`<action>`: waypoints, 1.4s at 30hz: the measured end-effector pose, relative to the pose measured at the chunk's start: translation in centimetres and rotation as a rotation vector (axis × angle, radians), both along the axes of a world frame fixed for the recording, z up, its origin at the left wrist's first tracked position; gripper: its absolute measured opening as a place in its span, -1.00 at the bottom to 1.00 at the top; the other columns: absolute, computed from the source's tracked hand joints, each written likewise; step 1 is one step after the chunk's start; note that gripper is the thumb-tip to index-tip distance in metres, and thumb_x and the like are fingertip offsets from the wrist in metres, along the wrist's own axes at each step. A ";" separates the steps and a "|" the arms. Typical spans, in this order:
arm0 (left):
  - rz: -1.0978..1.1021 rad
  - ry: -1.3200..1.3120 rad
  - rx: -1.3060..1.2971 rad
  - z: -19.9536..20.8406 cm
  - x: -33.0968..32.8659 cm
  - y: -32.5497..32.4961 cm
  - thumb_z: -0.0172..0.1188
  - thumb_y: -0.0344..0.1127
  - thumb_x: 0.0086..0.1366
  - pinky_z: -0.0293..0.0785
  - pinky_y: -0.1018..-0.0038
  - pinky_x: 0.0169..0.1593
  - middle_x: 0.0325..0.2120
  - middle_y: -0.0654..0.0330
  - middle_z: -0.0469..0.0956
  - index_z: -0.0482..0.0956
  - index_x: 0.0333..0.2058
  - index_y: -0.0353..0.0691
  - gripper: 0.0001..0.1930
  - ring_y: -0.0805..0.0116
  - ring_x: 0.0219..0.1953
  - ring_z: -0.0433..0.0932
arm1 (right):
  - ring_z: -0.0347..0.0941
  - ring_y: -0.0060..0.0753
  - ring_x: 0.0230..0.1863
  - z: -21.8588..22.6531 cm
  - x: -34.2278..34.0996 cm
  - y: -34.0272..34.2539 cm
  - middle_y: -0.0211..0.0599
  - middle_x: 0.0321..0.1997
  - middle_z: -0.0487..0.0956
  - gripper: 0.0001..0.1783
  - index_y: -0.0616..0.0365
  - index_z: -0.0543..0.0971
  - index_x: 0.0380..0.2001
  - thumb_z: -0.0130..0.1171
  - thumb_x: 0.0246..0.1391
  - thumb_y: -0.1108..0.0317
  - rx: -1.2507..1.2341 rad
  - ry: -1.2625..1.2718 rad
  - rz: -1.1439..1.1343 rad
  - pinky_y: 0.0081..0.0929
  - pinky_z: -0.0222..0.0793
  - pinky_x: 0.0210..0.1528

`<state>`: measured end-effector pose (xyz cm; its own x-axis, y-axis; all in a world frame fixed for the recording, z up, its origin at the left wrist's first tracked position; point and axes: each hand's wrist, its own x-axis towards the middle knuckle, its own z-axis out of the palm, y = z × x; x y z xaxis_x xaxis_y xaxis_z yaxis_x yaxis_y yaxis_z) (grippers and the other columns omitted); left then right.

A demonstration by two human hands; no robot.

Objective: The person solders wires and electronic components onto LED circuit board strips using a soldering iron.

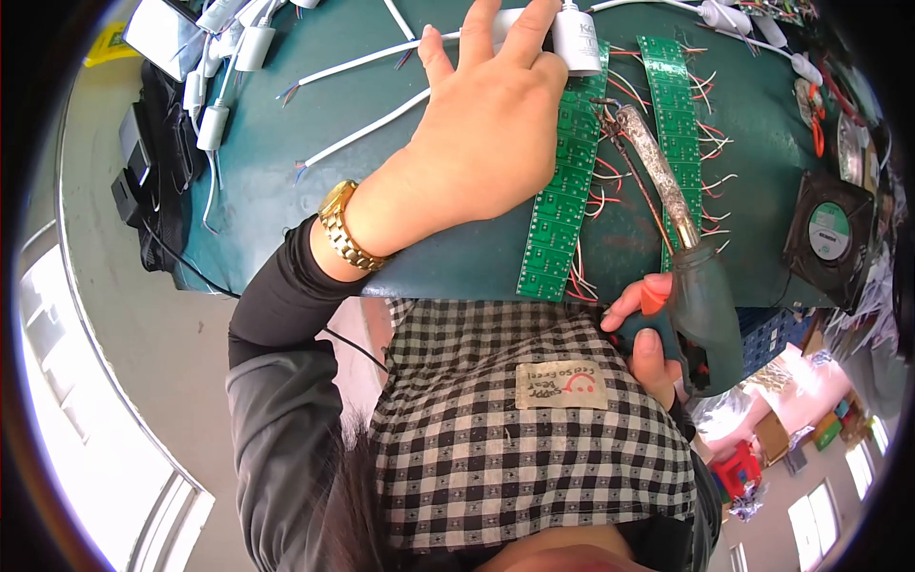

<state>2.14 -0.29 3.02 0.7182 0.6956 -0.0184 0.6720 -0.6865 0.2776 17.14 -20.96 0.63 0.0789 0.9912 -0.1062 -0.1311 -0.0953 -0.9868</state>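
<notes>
My left hand [491,133], with a gold watch at the wrist, reaches to the far edge. Its fingers curl over a white cylindrical housing [576,46], and the fingertips are partly cut off by the picture's edge. My right hand [650,334] grips a soldering gun [707,315] with a dark handle and an orange trigger. The gun's scorched metal barrel [656,167] points away from me, its tip just below the white housing. Beneath the left hand's edge runs a green circuit board strip [555,224] with red and white wires. A second strip [673,124] lies to its right, partly behind the barrel.
White cables [367,133] with bare coloured ends lie left of the hand. More white cabled housings [255,48] are heaped at the far left, others at the far right. A black fan [827,232] sits on the right edge. Black straps [164,172] hang at the left edge.
</notes>
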 end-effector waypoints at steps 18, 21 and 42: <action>-0.016 -0.028 0.017 -0.2 -0.1 0.2 0.02 -0.46 0.06 0.08 -0.38 0.07 0.19 -0.23 0.08 0.39 -0.27 -0.48 -0.75 -0.37 0.19 0.07 | 0.43 -0.40 -0.32 -0.4 0.3 0.1 -0.11 -0.30 0.46 -0.47 0.24 0.26 0.10 0.11 0.03 0.44 0.018 0.079 -0.001 -0.41 0.41 -0.22; -0.034 -0.031 0.026 -0.5 -0.3 0.2 0.03 -0.46 0.05 0.09 -0.38 0.07 0.19 -0.24 0.07 0.38 -0.26 -0.49 -0.74 -0.39 0.19 0.06 | 0.43 -0.41 -0.32 -0.3 0.2 0.0 -0.11 -0.30 0.46 -0.47 0.22 0.27 0.10 0.11 0.03 0.44 0.009 0.089 -0.009 -0.41 0.41 -0.21; -0.073 -0.171 0.146 -3.4 -1.3 0.2 0.02 -0.50 0.05 0.01 -0.48 0.05 0.20 -0.16 0.05 0.39 -0.30 -0.42 -0.80 -0.41 0.24 -0.02 | 0.43 -0.39 -0.35 -1.8 0.1 -0.3 -0.15 -0.33 0.46 -0.48 0.15 0.25 0.10 0.12 0.05 0.37 0.076 0.096 -0.014 -0.40 0.39 -0.25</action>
